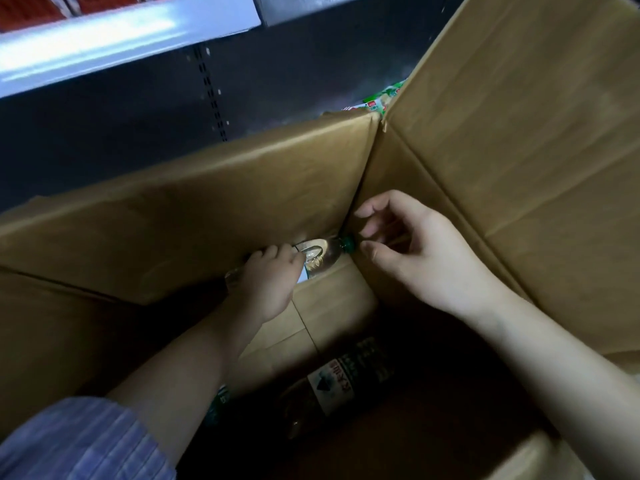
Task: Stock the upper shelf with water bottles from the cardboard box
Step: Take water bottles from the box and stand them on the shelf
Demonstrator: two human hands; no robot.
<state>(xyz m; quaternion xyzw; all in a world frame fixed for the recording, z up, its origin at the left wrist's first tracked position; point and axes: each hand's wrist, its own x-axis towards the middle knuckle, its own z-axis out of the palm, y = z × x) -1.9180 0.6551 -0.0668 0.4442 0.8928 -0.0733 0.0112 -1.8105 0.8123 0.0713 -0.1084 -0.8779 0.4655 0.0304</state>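
I look down into a large open cardboard box [214, 188]. A clear water bottle [323, 256] with a green cap lies on its side against the far inner wall. My left hand [268, 282] is wrapped around its body. My right hand [419, 251] hovers at the far right corner, fingers curled and apart, fingertips right beside the green cap; whether they touch it I cannot tell. A second bottle [334, 379] with a white and dark label lies in the shadowed near part of the box floor.
A white shelf edge [114, 32] runs across the top left, with red packages above it. Below it is a dark back panel with a slotted upright [211, 91]. Green packaging [381, 100] shows behind the box. The tall right flap [519, 116] stands up.
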